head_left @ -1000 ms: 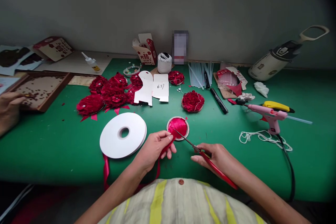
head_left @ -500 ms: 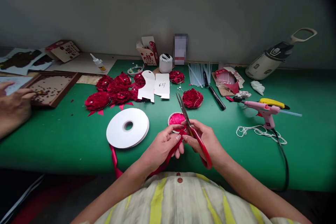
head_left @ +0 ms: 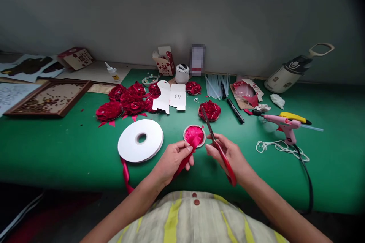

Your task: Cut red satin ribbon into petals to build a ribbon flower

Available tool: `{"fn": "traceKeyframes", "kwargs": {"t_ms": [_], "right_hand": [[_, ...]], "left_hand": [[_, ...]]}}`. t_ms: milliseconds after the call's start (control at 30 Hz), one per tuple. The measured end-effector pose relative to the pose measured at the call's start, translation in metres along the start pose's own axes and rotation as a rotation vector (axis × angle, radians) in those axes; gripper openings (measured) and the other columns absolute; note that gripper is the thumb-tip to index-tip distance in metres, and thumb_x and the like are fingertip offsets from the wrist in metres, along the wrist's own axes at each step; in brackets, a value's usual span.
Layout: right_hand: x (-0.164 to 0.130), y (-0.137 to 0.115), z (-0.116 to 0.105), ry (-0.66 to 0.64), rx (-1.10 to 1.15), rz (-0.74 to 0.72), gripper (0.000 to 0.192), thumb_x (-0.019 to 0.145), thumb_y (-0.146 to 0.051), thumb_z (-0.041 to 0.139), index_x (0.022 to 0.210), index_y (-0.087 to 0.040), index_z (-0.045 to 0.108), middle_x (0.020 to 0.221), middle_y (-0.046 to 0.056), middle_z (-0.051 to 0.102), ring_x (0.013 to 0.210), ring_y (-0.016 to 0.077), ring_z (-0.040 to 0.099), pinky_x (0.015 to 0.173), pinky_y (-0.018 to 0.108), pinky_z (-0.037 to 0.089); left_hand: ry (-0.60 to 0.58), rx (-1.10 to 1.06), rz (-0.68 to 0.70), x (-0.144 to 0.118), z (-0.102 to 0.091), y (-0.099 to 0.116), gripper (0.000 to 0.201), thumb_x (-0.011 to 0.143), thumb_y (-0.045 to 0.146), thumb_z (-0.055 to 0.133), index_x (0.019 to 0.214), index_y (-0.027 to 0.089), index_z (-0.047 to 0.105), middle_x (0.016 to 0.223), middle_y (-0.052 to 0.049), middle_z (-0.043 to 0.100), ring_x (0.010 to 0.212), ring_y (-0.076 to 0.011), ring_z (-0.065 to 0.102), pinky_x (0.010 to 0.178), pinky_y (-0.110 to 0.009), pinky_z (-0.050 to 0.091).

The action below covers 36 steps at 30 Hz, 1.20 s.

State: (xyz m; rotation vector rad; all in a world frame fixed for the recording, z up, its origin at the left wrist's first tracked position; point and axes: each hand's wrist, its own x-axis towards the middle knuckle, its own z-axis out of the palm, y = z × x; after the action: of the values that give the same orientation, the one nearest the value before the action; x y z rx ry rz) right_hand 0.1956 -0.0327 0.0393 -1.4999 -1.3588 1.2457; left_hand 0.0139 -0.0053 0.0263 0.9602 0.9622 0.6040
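Note:
My left hand (head_left: 178,158) pinches a red ribbon (head_left: 194,141) between thumb and fingers, its end sticking out past the fingertips. The rest of the ribbon runs down toward my lap, and a stretch of it hangs from the white spool (head_left: 134,140) at the left. Held in my right hand (head_left: 229,155) is a pair of scissors (head_left: 215,140) with red handles, blades pointing up and away from me and looking closed. Just beyond the ribbon end lies a round tape ring (head_left: 186,142) filled with pink-red ribbon pieces. A dark red ribbon flower (head_left: 211,112) rests behind the scissor tips.
Several red ribbon flowers (head_left: 134,98) cluster at the left with white cards (head_left: 177,97) beside them. Toward the right are a black marker (head_left: 235,111), glue sticks (head_left: 213,85), a pink glue gun (head_left: 286,125) with its cord, and white string (head_left: 273,145). A wooden tray (head_left: 61,113) stands far left.
My hands have moved apart: the scissors are drawn right, away from the ribbon, uncovering more of the filled ring. Another person's hand over the tray at the left has left the view.

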Motion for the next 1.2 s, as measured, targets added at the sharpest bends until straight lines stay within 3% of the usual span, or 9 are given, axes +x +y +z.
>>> {"fn": "traceKeyframes", "kwargs": {"t_ms": [200,433,733,1200], "right_hand": [[-0.030,-0.003,-0.036,-0.283,-0.362,0.104,0.035,0.084,-0.051,0.045,0.099,-0.020,0.051,0.065,-0.004,0.038,0.057,0.0111,0.034,0.052,0.022,0.031],[-0.021,-0.017,-0.027,-0.390,-0.423,0.086,0.037,0.083,-0.053,0.046,0.100,-0.021,0.054,0.061,-0.005,0.038,0.056,0.0112,0.032,0.054,0.022,0.029],[-0.014,0.003,-0.025,-0.376,-0.473,0.072,0.040,0.080,-0.055,0.049,0.099,-0.021,0.055,0.057,-0.006,0.038,0.052,0.0106,0.031,0.050,0.021,0.026],[-0.009,0.011,-0.023,-0.336,-0.511,0.077,0.043,0.077,-0.057,0.053,0.096,-0.020,0.061,0.055,-0.004,0.043,0.051,0.0111,0.034,0.049,0.021,0.029]], "left_hand": [[0.014,0.004,0.034,0.009,-0.007,0.004,0.026,0.082,0.041,0.052,0.079,0.015,0.054,0.055,0.001,0.056,0.042,-0.0057,0.043,0.045,-0.018,0.029],[-0.040,0.034,0.017,0.012,-0.008,0.010,0.025,0.083,0.039,0.050,0.079,0.015,0.055,0.057,0.000,0.058,0.045,-0.0071,0.047,0.047,-0.019,0.031],[-0.050,0.036,0.000,0.019,-0.010,0.009,0.026,0.084,0.039,0.048,0.080,0.015,0.055,0.058,0.000,0.057,0.047,-0.0075,0.047,0.049,-0.020,0.032],[-0.033,-0.008,-0.052,0.027,-0.010,0.004,0.024,0.082,0.037,0.051,0.079,0.014,0.056,0.057,-0.001,0.060,0.043,-0.0074,0.046,0.048,-0.020,0.031]]}}
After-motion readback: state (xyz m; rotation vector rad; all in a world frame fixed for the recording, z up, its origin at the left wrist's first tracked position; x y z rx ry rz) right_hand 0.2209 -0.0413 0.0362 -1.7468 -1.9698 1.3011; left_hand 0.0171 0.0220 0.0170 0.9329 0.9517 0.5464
